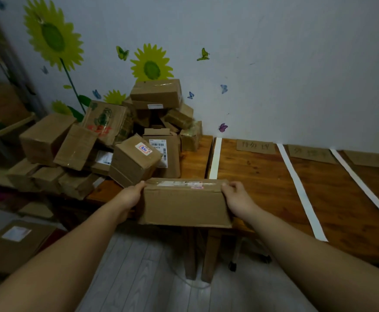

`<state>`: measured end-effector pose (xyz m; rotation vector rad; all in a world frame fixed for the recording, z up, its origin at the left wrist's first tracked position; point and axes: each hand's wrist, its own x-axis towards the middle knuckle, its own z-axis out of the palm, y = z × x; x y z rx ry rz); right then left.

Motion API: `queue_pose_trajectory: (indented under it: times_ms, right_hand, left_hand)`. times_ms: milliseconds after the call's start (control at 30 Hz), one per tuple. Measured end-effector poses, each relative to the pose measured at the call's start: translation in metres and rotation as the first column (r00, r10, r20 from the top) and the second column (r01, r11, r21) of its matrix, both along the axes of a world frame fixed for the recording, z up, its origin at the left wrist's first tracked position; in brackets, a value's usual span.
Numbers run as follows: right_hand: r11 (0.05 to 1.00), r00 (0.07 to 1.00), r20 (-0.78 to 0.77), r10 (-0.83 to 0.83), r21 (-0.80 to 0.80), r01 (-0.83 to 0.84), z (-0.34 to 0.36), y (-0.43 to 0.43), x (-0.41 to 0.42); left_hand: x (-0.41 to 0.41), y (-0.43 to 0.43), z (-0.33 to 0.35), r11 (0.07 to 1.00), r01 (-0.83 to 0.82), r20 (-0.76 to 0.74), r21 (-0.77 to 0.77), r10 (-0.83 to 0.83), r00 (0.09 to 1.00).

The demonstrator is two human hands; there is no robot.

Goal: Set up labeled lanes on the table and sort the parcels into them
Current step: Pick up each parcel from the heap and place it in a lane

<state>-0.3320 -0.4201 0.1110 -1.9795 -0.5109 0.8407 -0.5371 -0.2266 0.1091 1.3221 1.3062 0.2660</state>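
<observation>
I hold the box (pixel 184 206) at the table's (pixel 262 188) near edge, my left hand (pixel 131 194) on its left end and my right hand (pixel 238 199) on its right end. Behind it, the heap of parcels (pixel 120 136) fills the far left corner against the wall (pixel 274 64). To the right, tape strips (pixel 301 192) run from the far edge toward the near edge, with cardboard labels (pixel 256 146) lying along the far edge between them.

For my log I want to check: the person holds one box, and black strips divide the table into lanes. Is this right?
No. The head view shows the strips are white, not black. The person does hold one box, and the strips divide the table into lanes.
</observation>
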Motion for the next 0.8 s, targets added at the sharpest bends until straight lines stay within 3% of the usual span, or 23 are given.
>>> queue_pose_trajectory:
  times_ms: [200, 367, 533, 700, 800]
  right_hand:
    - [0.996, 0.997, -0.026, -0.074, 0.036, 0.075, 0.006, -0.009, 0.004]
    - [0.957, 0.989, 0.114, -0.094, 0.283, 0.059, 0.051, -0.024, 0.014]
    - [0.86, 0.922, 0.297, -0.249, 0.506, 0.069, 0.108, -0.037, 0.018]
    - [0.788, 0.86, 0.38, -0.34, 0.615, 0.039, 0.136, -0.051, 0.007]
    - [0.757, 0.849, 0.382, -0.366, 0.652, 0.033, 0.145, -0.054, 0.004]
  left_hand:
    - [-0.013, -0.007, 0.018, 0.996, 0.088, 0.039, -0.029, -0.087, 0.995]
    - [0.005, 0.0, 0.06, 0.96, 0.22, 0.153, 0.174, -0.247, 0.957]
    - [0.022, 0.003, 0.107, 0.857, 0.137, 0.306, 0.497, -0.32, 0.897]
    - [0.023, 0.0, 0.133, 0.758, 0.081, 0.4, 0.647, -0.428, 0.81]
    - [0.024, -0.003, 0.143, 0.765, 0.057, 0.474, 0.642, -0.454, 0.754]
